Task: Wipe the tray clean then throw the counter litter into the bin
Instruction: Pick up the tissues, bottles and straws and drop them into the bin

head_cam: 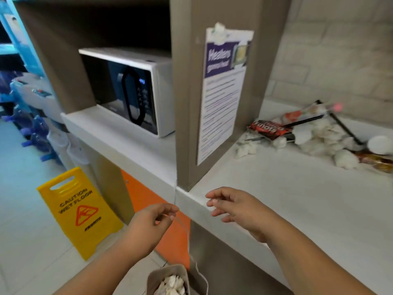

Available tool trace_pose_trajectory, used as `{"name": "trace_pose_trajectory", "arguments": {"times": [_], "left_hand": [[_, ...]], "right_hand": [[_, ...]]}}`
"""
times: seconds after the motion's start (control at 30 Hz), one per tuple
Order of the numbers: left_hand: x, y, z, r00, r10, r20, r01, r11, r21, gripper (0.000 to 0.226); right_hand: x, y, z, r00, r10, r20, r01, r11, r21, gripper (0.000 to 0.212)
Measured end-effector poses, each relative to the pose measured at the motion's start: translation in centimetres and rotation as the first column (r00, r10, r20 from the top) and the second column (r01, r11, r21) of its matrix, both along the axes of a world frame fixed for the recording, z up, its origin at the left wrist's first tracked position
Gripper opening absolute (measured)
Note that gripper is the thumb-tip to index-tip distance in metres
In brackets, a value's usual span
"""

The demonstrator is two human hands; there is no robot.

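- Left hand [148, 222] is low, in front of the counter [287, 199] edge. Thumb and forefinger are pinched together on a thin pale string [188, 229]; the other fingers are curled under.
- The string runs down to a brown paper bag [165, 271] at the bottom edge of view. The bag's mouth is open, with crumpled white tissues [172, 284] inside.
- Right hand [238, 207] hovers over the counter's front corner. Its fingers are loosely spread and slightly bent, and it holds nothing.
- Litter pile [319, 135] sits at the back right of the counter by the brick wall, well apart from both hands.
- The pile holds many balled tissues, a red-and-black wrapper [269, 128] on its left, thin black sticks [344, 128] across the top and a round white lid [379, 144] at far right.
- A few loose tissues lie just left of the pile, near the pillar.
- A printed notice [223, 92] is fixed to the pillar face, its text blurred.
- A white microwave [127, 90] stands in the alcove left of the pillar, with a blue display lit.
- On the floor at left stand a yellow wet-floor sign [78, 211], an orange panel [153, 201] under the counter, and blue-capped water bottles [36, 133] further back.
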State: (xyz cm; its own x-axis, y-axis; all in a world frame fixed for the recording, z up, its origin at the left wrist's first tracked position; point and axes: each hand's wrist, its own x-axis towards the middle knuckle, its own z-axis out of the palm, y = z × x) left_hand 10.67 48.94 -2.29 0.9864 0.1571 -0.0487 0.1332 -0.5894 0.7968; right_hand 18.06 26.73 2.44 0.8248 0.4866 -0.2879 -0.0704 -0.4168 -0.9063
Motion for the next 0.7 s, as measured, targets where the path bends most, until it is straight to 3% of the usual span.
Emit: {"name": "trace_pose_trajectory", "arguments": {"times": [0.5,0.7], "left_hand": [[10.3,-16.0,3.0,0.981,-0.182,0.062,0.183,0.983,-0.004,0.023],[13.6,-22.3,2.3,0.984,-0.169,0.057,0.172,0.984,-0.055,0.018]], "right_hand": [[7.3,-19.4,2.4,0.982,-0.187,0.02,0.188,0.977,-0.104,0.017],[11.8,-26.8,1.5,0.937,-0.325,0.127,0.343,0.926,-0.158,0.014]]}}
